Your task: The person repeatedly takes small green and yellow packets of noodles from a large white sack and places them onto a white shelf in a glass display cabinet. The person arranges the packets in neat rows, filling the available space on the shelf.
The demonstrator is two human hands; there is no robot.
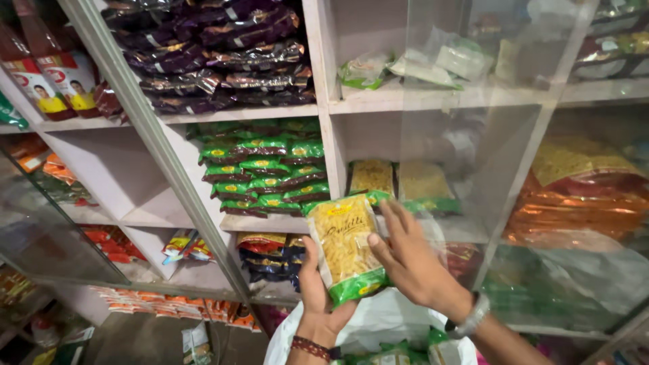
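A clear packet of yellow pasta (346,247) with green top and bottom bands is held upright in front of a white shelf unit (323,108). My left hand (316,297) grips it from below and behind, a beaded band on the wrist. My right hand (409,257), with a metal watch on its wrist, rests flat against the packet's right edge, fingers spread. Just behind, two more pasta packets (370,177) stand in a shelf compartment.
Stacked green packets (265,165) fill the compartment to the left, dark purple packets (216,54) the one above. Glass doors stand open at left (40,230) and right (574,223). A white bag (378,324) with more green-banded packets sits below my hands.
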